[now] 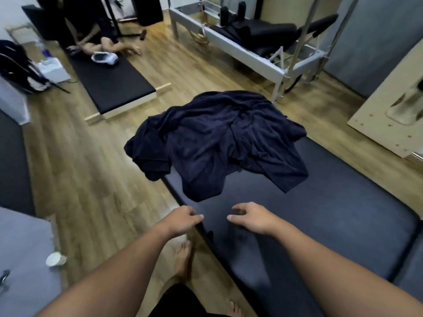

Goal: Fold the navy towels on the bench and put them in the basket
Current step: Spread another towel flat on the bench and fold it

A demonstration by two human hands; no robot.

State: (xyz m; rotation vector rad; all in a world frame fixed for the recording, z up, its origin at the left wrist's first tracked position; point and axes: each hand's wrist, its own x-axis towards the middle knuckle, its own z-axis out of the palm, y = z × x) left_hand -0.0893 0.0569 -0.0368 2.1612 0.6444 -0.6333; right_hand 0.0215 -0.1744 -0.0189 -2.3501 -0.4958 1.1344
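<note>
Crumpled navy towels (219,143) heaped at frame centre on the far bench (332,213) end, spilling over its left edge. Bare padding below, toward frame bottom. Left hand (183,219) and right hand (253,217) hovering, grip loosely curled, apparently holding nothing.

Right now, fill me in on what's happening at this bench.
A person stands at the dark padded bench with both arms stretched out. The left hand and right hand hover near its edge, fingers loosely curled, holding nothing. The navy towels lie beyond them in a crumpled, unfolded heap. No basket is in view.
</note>
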